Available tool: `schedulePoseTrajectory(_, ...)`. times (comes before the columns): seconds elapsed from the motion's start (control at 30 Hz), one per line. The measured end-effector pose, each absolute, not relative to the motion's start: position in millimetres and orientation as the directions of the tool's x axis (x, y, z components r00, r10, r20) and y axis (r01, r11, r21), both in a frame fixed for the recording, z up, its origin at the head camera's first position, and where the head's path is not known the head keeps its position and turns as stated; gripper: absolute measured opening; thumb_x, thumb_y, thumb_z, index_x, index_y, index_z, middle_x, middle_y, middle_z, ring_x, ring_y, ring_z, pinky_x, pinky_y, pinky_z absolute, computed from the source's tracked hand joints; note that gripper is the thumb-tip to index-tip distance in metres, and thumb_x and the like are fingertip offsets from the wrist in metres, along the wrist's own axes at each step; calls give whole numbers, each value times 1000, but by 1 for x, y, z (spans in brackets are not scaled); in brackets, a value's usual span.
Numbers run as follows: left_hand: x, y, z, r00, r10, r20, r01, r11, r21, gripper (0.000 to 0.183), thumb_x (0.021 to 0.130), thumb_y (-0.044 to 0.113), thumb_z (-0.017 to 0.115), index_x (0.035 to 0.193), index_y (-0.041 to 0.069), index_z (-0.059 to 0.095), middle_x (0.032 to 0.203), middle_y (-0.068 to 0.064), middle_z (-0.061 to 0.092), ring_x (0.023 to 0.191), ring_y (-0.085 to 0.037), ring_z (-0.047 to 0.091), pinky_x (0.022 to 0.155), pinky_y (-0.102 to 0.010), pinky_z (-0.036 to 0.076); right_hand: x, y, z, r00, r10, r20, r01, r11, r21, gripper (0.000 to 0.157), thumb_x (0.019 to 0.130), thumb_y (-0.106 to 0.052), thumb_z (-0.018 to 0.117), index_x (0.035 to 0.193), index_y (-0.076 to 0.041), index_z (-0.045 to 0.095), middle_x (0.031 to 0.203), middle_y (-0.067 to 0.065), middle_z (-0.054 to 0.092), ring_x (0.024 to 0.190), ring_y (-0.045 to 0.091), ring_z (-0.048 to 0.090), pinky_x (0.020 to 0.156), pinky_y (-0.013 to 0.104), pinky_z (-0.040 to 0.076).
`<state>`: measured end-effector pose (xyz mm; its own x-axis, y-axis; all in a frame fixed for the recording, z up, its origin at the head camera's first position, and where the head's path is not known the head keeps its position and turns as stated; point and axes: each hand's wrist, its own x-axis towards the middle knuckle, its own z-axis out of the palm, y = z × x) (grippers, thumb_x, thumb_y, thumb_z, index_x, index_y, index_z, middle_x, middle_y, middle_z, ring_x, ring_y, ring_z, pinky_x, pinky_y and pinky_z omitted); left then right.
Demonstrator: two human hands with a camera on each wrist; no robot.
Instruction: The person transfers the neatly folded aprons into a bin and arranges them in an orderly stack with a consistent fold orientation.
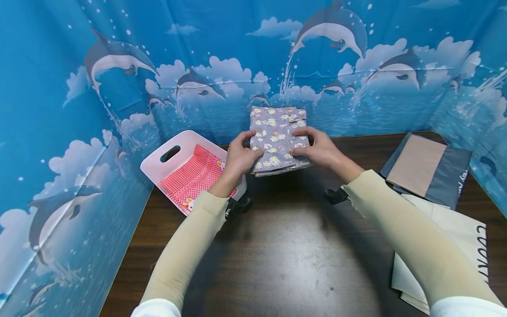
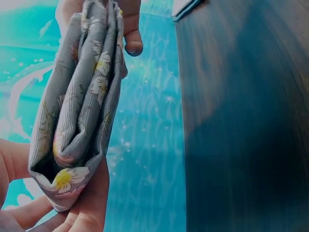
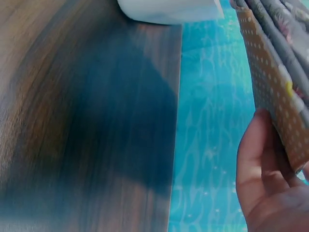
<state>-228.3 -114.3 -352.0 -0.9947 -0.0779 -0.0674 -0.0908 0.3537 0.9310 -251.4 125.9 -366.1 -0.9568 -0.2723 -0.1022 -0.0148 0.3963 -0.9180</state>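
Note:
A folded grey daisy-print cloth (image 1: 279, 136) is held up in front of me, above the far part of the table. My left hand (image 1: 239, 158) grips its left edge and my right hand (image 1: 318, 149) grips the right, thumbs towards me. From the left wrist view, the cloth (image 2: 89, 96) shows several stacked layers with a fold at the bottom, cupped between thumb and fingers. In the right wrist view, a brown panel with white dots (image 3: 270, 82) forms one outer face, and the fingers of the right hand (image 3: 270, 188) lie against it.
At the left, a white basket (image 1: 149, 168) with a handle slot contains a folded red gingham cloth (image 1: 198, 171). On the right lie a dark grey and beige folded cloth (image 1: 420, 160) and a cream folded cloth (image 1: 461, 233) with black lettering. A dolphin-print curtain (image 1: 237, 48) encloses the dark wooden table (image 1: 293, 255).

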Motion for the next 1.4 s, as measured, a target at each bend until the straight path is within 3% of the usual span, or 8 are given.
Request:
schedulePoseTrajectory(0.13,-226,-122,-352,-995,-86,-42,-70,353,933,63,97,7,74,157,13,54,149,-15,59,110,-24,66,81,-30,60,-253,122,-367,-947,-306,-103,-16,363,-932,65,99,-26,75,158,-17,51,163,16,45,136,33,50,105,46,47)
schedulePoseTrajectory(0.27,-223,-130,-352,-994,-108,-22,-59,347,936,63,98,5,73,157,12,53,145,-19,60,110,-26,66,85,-34,62,-253,117,-368,-924,-373,-89,-30,303,-953,69,98,-22,75,161,-18,47,170,13,37,140,33,47,105,48,45)
schedulePoseTrajectory(0.47,-218,-142,-354,-989,-149,-8,-58,335,940,63,98,3,72,157,12,54,142,-20,61,102,-21,64,77,-24,56,-252,105,-368,-891,-443,-100,-1,222,-975,77,96,-16,75,165,-21,40,175,11,28,146,34,45,108,52,49)
schedulePoseTrajectory(0.7,-213,-154,-355,-981,-193,-4,-67,317,946,63,97,2,72,156,12,55,136,-19,58,85,-15,64,66,-19,56,-254,87,-363,-849,-503,-160,89,162,-983,80,100,-8,70,168,-24,32,167,19,32,126,41,63,88,58,65)
schedulePoseTrajectory(0.9,-207,-166,-355,-977,-211,-18,-78,283,956,63,98,2,70,157,12,53,151,-15,55,105,-26,72,78,-28,64,-254,74,-357,-817,-551,-171,79,186,-979,81,100,-3,66,168,-26,30,177,10,12,115,36,67,82,52,66)
schedulePoseTrajectory(1.07,-202,-176,-353,-974,-223,-32,-94,275,957,63,100,4,69,159,13,51,157,-14,51,111,-31,73,82,-31,65,-254,66,-355,-797,-578,-174,84,180,-980,84,98,1,65,169,-27,29,171,15,24,107,34,69,84,52,66)
schedulePoseTrajectory(1.23,-197,-183,-353,-972,-232,-36,-92,236,967,64,101,4,69,161,14,48,158,-13,48,112,-31,74,74,-24,64,-254,58,-354,-795,-583,-170,85,171,-982,85,97,4,67,168,-26,31,161,19,37,113,36,69,89,54,65)
schedulePoseTrajectory(1.4,-189,-194,-354,-966,-256,-26,-75,186,980,63,103,2,66,162,14,46,157,-12,47,117,-32,74,75,-25,64,-254,45,-356,-794,-589,-152,69,161,-985,86,94,5,69,167,-24,34,160,19,39,121,37,65,91,51,65)
